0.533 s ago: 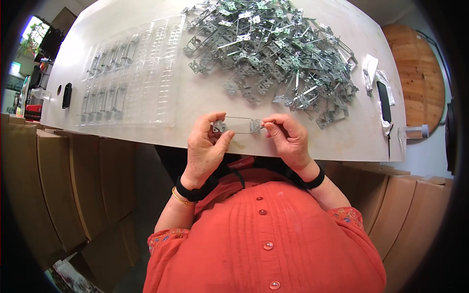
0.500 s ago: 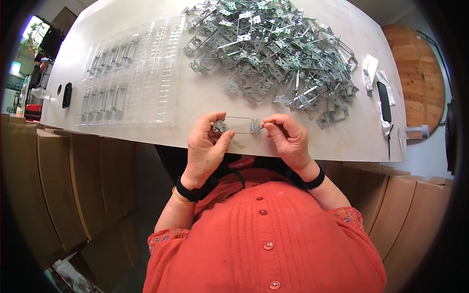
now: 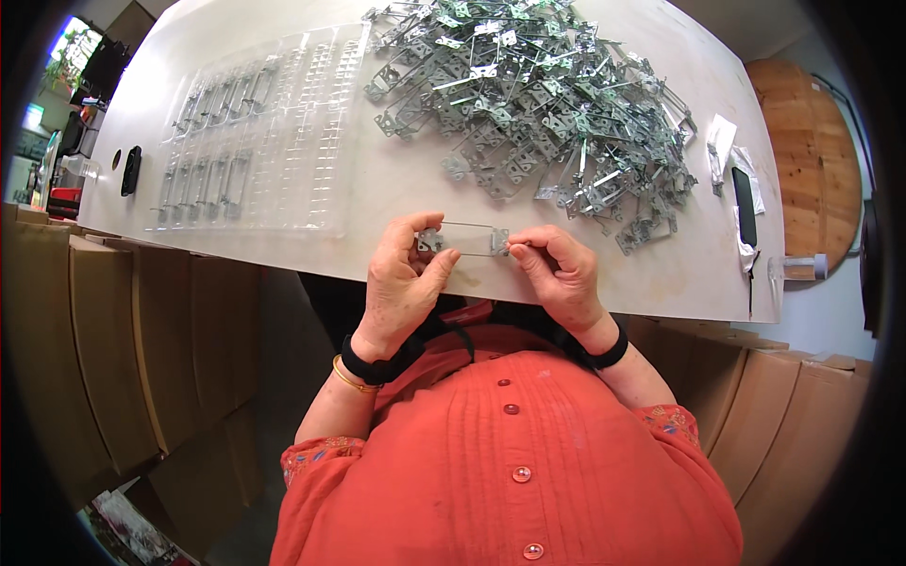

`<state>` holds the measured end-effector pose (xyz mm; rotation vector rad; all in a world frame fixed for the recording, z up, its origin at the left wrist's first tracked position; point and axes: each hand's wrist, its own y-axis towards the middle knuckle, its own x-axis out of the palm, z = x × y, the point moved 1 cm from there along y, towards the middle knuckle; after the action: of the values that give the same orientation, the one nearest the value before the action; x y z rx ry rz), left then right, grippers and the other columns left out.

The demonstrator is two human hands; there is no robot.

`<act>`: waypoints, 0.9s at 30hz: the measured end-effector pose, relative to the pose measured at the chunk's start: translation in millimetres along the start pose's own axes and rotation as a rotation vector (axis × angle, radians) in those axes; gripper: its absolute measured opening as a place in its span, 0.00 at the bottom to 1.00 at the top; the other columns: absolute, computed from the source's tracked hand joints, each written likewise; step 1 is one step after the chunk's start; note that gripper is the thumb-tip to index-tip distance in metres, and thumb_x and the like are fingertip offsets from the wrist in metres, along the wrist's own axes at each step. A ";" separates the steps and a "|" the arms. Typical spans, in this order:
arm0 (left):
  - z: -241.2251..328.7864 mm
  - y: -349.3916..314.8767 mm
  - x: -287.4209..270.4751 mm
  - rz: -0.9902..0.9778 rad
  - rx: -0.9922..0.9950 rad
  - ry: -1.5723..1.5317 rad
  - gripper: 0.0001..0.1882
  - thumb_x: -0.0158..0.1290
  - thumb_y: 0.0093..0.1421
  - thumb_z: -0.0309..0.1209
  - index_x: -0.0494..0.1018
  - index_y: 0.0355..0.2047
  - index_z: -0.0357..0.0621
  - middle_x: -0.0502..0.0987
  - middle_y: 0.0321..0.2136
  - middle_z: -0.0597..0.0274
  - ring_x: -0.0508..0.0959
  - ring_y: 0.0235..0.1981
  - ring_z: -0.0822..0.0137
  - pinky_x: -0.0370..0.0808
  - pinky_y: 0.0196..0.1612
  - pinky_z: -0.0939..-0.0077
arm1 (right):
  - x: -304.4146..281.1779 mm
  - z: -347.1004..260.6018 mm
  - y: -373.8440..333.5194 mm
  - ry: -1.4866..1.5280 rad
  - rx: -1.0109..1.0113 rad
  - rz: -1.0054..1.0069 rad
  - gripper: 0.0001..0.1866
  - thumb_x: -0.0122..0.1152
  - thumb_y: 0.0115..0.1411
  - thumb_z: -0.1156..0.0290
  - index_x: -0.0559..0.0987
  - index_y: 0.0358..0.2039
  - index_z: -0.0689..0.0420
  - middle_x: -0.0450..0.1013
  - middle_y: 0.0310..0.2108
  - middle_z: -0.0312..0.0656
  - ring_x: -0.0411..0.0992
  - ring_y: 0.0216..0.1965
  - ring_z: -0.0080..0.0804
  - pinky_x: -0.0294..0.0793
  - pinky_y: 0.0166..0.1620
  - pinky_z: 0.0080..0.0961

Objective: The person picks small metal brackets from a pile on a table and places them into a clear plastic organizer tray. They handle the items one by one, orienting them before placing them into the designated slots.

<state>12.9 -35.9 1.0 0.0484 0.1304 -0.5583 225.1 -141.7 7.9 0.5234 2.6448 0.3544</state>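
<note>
Both hands pinch one metal bracket (image 3: 463,240) at near table (image 3: 377,203) edge: my left hand (image 3: 406,278) grips its left end, my right hand (image 3: 557,274) its right end. Bracket heap (image 3: 538,104) beyond, plastic tray (image 3: 255,141) left of heap.

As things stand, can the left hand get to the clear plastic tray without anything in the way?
Probably yes. The clear plastic tray lies up and left of the left hand, with only bare table between. But both the left hand and the right hand grip a metal bracket, so it must let go first.
</note>
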 end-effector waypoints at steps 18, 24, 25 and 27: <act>-5.4 1.2 -0.9 -0.003 0.022 0.025 0.24 0.64 0.67 0.20 0.72 0.62 0.37 0.77 0.50 0.63 0.77 0.33 0.82 0.80 0.32 0.86 | -1.0 -5.9 1.9 -0.075 -0.018 -0.010 0.04 0.69 0.68 0.79 0.83 0.42 0.59 0.81 0.34 0.42 0.79 0.32 0.30 0.77 0.37 0.25; -3.3 1.1 -1.3 -0.008 0.008 0.028 0.24 0.64 0.68 0.20 0.72 0.62 0.37 0.77 0.49 0.63 0.77 0.34 0.82 0.80 0.32 0.86 | 0.7 -6.9 3.3 -0.077 -0.023 0.005 0.04 0.70 0.68 0.78 0.83 0.41 0.59 0.81 0.34 0.42 0.79 0.32 0.31 0.77 0.37 0.25; -4.5 1.1 -1.5 -0.008 0.012 0.029 0.24 0.64 0.68 0.20 0.72 0.62 0.37 0.77 0.49 0.63 0.77 0.34 0.82 0.80 0.32 0.86 | 1.1 -6.9 3.4 -0.077 -0.024 0.004 0.04 0.70 0.68 0.78 0.83 0.41 0.59 0.81 0.34 0.42 0.79 0.32 0.31 0.77 0.37 0.25; -7.7 1.2 -1.8 -0.009 0.020 0.032 0.24 0.64 0.68 0.20 0.72 0.62 0.37 0.77 0.49 0.64 0.77 0.34 0.82 0.80 0.32 0.86 | 1.2 -6.2 2.9 -0.075 -0.022 0.000 0.04 0.70 0.68 0.79 0.83 0.41 0.59 0.81 0.34 0.42 0.79 0.32 0.32 0.78 0.37 0.25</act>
<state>11.2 -33.3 -6.4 0.0758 0.1563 -0.5680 222.1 -139.6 13.9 0.5200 2.5655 0.3560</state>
